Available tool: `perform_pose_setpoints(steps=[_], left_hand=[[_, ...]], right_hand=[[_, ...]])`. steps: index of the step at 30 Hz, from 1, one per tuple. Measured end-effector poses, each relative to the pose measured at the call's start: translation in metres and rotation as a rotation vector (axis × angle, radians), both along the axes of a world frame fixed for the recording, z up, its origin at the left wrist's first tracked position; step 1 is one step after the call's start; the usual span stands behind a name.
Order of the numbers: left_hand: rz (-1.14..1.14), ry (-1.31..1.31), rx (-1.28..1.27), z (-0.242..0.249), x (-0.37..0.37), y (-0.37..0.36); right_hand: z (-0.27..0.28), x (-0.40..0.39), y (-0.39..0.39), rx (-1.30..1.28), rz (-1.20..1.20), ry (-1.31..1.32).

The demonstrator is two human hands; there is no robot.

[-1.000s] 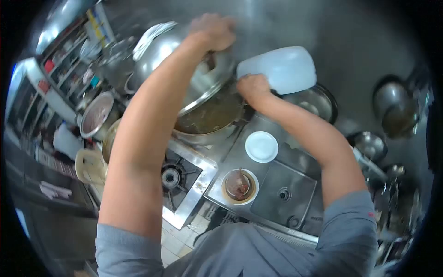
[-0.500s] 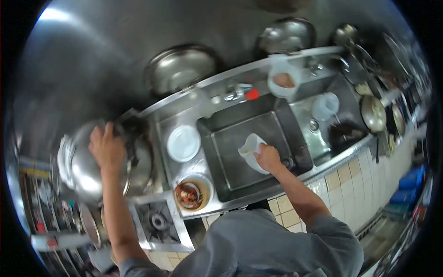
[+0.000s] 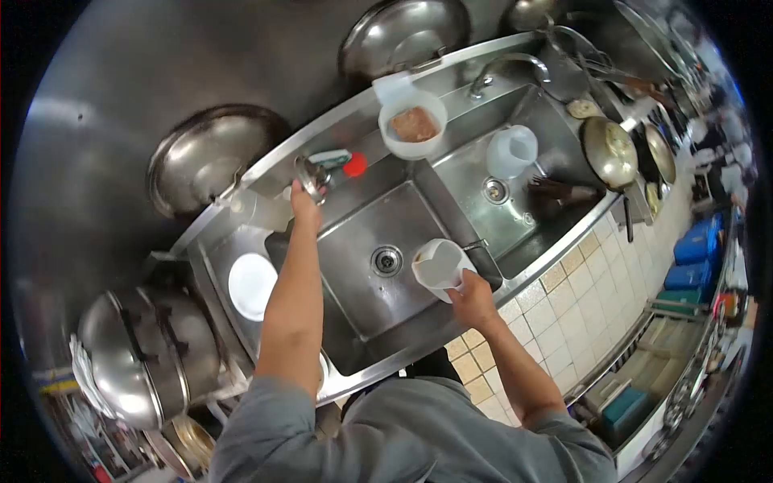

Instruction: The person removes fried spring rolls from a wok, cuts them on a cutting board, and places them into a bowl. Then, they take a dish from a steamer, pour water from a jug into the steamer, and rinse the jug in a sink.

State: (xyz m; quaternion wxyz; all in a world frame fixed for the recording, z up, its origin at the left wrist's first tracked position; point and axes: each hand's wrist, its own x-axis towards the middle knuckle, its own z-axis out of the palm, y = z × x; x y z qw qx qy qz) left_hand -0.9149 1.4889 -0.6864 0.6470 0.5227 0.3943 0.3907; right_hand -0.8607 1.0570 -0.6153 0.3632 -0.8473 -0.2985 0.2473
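My right hand (image 3: 473,301) grips a white plastic pitcher (image 3: 439,262) by its near right side, over the right side of the large sink basin (image 3: 366,302). The pitcher's open mouth faces up toward me. At the back rim of the sink, my left hand (image 3: 306,203) has its fingers closed on the chrome tap (image 3: 311,173). Next to that tap are a green-and-white item and a red round piece (image 3: 354,164). A white container (image 3: 412,149) with a brownish block inside stands on the back ledge, between the two basins.
In the smaller right basin (image 3: 475,211) sit a translucent jug (image 3: 512,151) and dark gloves (image 3: 564,191). A white lid or plate (image 3: 252,286) lies on the left drainboard. Large steel pots (image 3: 121,354) stand at left, pans (image 3: 609,153) at right. Steel lids (image 3: 213,157) lean against the back wall.
My left hand has left the large pot and moved right to the tap. The pitcher in my right hand has turned, its mouth now more upward. My view has shifted right.
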Motion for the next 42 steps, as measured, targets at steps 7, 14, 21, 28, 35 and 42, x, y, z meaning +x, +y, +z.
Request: perform_pose_setpoints(steps=[7,14,21,28,35,42], left_hand=[[0.05,0.006,-0.671,0.043,-0.034,-0.024],[-0.07,0.379,0.823,0.195,-0.037,-0.068],[-0.303,0.823,0.8,0.209,-0.1,-0.045],[-0.192,0.587,0.715,0.206,-0.179,-0.129],[-0.453,0.559,-0.312,0.175,-0.342,-0.294],[0.496,0.286,-0.6,0.066,-0.524,-0.32]], right_hand=[[-0.051,-0.012,0.035,0.129,0.025,0.11],[-0.146,-0.069,0.154,-0.014,0.197,0.388],[-0.155,-0.122,0.217,0.033,0.246,0.405],[-0.171,-0.139,0.249,0.088,0.405,0.409],[-0.165,-0.114,0.233,-0.265,0.611,0.044],[-0.071,-0.222,0.185,-0.095,0.598,0.82]])
